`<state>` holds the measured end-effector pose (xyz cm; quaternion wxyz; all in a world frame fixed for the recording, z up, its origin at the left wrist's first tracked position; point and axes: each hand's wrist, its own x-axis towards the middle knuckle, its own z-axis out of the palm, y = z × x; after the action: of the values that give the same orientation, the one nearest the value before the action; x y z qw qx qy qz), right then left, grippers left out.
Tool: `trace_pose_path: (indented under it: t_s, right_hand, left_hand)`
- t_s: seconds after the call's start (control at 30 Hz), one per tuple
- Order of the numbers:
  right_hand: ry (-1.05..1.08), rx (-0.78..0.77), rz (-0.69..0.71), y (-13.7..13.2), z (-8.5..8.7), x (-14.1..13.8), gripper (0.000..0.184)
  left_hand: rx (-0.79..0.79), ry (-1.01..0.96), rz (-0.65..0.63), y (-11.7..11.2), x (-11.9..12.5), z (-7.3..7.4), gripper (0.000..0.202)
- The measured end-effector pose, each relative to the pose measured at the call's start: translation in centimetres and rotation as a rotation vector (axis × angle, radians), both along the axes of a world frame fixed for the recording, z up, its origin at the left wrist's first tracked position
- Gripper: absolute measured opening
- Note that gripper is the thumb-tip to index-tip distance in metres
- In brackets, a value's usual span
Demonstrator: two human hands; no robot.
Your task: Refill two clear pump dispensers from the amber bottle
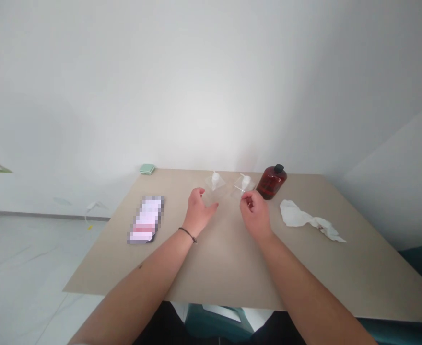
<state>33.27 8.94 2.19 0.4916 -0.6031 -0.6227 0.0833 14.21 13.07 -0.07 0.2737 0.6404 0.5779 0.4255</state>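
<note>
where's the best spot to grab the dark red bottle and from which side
Probably around the body of the dark red bottle, from its right: the body is broad, while the black cap is narrower, and the clear-and-white item and right hand crowd its left.

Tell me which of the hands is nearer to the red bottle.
The right. The right hand is just in front of the red bottle, slightly to its left; the left hand is farther off to the left, beyond the right hand.
</note>
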Motion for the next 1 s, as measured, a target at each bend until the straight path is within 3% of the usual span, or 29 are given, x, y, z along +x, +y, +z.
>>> trace_pose_path:
  t_s: [0.07, 0.13, 0.3, 0.43, 0.53, 0.63, 0.77, 0.83, 1.0]
  right_hand:
    - [0.002, -0.025, 0.034, -0.2, -0.9, -0.4, 0.005]
    - [-0.006, -0.045, 0.065, -0.5, -1.5, -0.4, 0.004]
    - [-0.005, -0.064, 0.089, -0.7, -1.6, 0.1, 0.005]
    - [0.017, -0.069, 0.102, -0.6, -1.5, 0.2, 0.005]
    - [0.041, -0.075, 0.124, -0.7, -1.6, 0.1, 0.005]
    - [0.074, -0.082, 0.159, -1.1, -1.5, 0.2, 0.006]
    - [0.103, -0.12, 0.267, -2.0, -0.7, 0.1, 0.01]
    - [0.104, -0.16, 0.341, -2.6, -0.3, -0.1, 0.018]
    - [0.095, -0.256, 0.441, -3.5, -0.2, -0.7, 0.025]
  left_hand:
    - [-0.005, -0.002, -0.003, 1.0, 0.5, -0.3, 0.08]
    - [0.0, -0.016, -0.018, 2.0, 0.7, -0.3, 0.091]
    - [-0.108, -0.07, -0.015, 4.5, 1.1, -0.3, 0.097]
    - [-0.119, -0.034, -0.032, 4.8, 1.3, 0.2, 0.085]
    - [-0.052, -0.029, -0.054, 3.0, 0.7, 1.1, 0.075]
    - [0.061, -0.059, -0.114, -0.4, -0.9, 1.8, 0.074]
    - [0.116, -0.094, -0.271, -4.6, -3.8, 1.5, 0.077]
    - [0.117, -0.06, -0.358, -5.6, -4.7, 1.0, 0.08]
    - [0.136, -0.041, -0.418, -5.7, -4.5, 0.7, 0.073]
